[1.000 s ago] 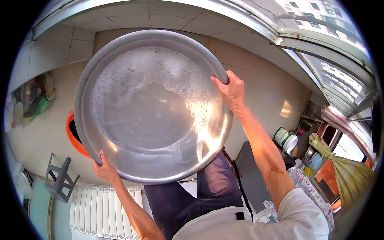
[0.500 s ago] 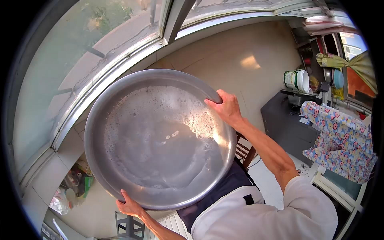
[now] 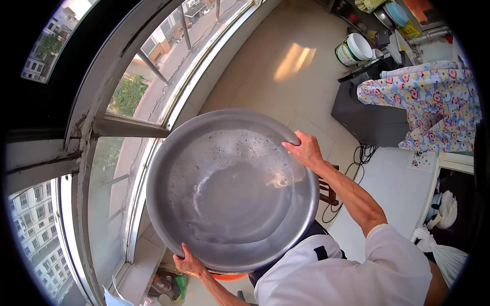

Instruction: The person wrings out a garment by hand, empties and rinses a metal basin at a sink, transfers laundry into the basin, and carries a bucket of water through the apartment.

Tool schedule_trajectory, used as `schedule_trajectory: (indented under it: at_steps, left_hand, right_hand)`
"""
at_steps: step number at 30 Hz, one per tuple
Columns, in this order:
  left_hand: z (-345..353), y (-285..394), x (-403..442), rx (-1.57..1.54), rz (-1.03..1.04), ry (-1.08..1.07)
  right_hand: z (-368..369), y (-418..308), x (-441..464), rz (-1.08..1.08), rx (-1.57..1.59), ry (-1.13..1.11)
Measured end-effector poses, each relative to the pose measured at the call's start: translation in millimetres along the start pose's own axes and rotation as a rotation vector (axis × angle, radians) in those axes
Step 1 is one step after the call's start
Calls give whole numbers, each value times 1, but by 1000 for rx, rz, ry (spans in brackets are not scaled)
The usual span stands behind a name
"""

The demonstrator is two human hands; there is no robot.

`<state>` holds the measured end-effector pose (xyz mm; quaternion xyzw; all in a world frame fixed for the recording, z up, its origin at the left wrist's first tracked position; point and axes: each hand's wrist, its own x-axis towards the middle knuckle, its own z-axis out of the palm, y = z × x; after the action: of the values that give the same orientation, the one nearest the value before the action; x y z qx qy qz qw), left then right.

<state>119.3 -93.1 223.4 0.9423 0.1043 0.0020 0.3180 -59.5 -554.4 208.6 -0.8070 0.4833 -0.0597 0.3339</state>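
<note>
A wide metal basin (image 3: 166, 224) with foamy, cloudy water (image 3: 232, 188) in it is held up in front of my body. My left hand (image 3: 189, 262) grips its rim at the lower left, thumb over the edge. On the opposite side, my right hand (image 3: 307, 151) is closed round the rim at the upper right, also with the thumb on top. The fingers under the basin are hidden. Suds gather mostly along the far side of the water.
Windows (image 3: 135, 102) with a metal frame run along the left. At the right are a white and green bucket (image 3: 354, 49), a dark grey cabinet (image 3: 372, 117), a flowered cloth (image 3: 423, 97) and black cables (image 3: 361, 158). An orange thing (image 3: 227, 277) shows partly beneath the basin.
The basin, held by both hands, sits farther right and slightly lower in view. The view has turned, showing more window at the left. The water and foam have shifted.
</note>
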Motion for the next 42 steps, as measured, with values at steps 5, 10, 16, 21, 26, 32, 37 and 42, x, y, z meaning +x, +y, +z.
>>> schedule_trajectory:
  at_steps: [5, 10, 16, 21, 26, 32, 37, 42]
  left_hand:
    - [40, 71, 18, -35, 119, -149]
    - [82, 150, 25, 29, 255, -181]
    - [140, 240, 33, 10, 409, -193]
    - [192, 327, 41, 12, 511, -267]
    - [264, 409, 42, 44, 644, -293]
    - [360, 515, 30, 1, 648, -424]
    - [429, 599, 24, -38, 687, -498]
    - [488, 670, 23, 34, 760, -531]
  right_hand:
    - [-45, 34, 11, 126, 54, 87]
    - [-92, 63, 35, 182, 65, 184]
    - [-151, 92, 75, 261, 126, 269]
    - [-183, 119, 107, 306, 239, 383]
    - [-218, 155, 147, 323, 142, 510]
    - [-255, 198, 212, 453, 43, 572]
    - [-290, 206, 259, 559, 106, 632]
    - [-321, 222, 312, 638, 142, 648]
